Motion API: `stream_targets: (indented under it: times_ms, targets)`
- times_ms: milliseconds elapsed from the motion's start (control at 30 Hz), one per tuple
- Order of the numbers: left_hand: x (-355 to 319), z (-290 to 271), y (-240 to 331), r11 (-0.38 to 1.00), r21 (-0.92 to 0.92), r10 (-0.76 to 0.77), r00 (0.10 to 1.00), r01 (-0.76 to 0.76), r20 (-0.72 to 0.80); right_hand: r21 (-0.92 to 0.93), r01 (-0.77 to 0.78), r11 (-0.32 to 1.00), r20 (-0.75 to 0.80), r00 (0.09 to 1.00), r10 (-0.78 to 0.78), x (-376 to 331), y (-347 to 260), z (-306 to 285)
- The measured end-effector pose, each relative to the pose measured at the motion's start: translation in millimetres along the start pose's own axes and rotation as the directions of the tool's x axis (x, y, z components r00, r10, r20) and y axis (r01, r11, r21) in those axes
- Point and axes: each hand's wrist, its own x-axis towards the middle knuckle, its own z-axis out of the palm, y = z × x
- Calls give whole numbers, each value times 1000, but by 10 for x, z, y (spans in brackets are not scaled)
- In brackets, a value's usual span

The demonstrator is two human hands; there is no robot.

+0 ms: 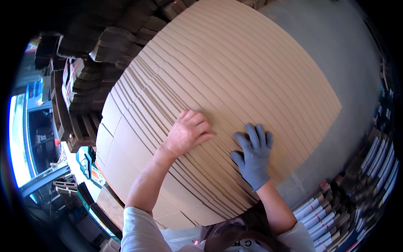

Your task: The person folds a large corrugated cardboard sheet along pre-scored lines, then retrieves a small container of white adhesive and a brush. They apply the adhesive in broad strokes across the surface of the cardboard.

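Observation:
A wide fan of brown cardboard sheets [243,80] spreads out before me, each sheet overlapping the one beside it so that their edges form long slanting lines. My left hand [189,132] is bare and rests on the middle of the fan, with its fingers curled down onto the sheet edges; its fingertips are partly hidden. To its right lies my right hand [255,157], in a grey glove, its fingers spread over the cardboard. Creases and cut slots show on the sheets at the lower left, where the edges are packed closer together.
Dark stacks of cardboard [111,44] stand at the far left, near a wooden pallet [79,128]. Bundled flat stacks [319,218] lie at the lower right. Grey floor [336,54] borders the fan on the right. Green-edged equipment [86,161] is at the left.

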Motion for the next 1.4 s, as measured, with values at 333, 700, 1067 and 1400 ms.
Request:
stream_targets:
  times_ms: [333,700,1067,1400]
  targets:
    - [-98,16,-40,999,20,-25,1000,24,2,-27,-14,1000,28,999,15,-4,-2,-12]
    - [-83,-12,-31,999,4,-54,998,53,29,-3,-23,1000,26,999,23,-25,31,13]
    - [-92,-11,-60,999,11,-44,997,44,56,-1,-14,1000,5,1000,14,-23,45,43]
    - [-112,-6,-58,998,26,-67,995,65,73,-16,-36,999,39,999,37,-4,14,-9]
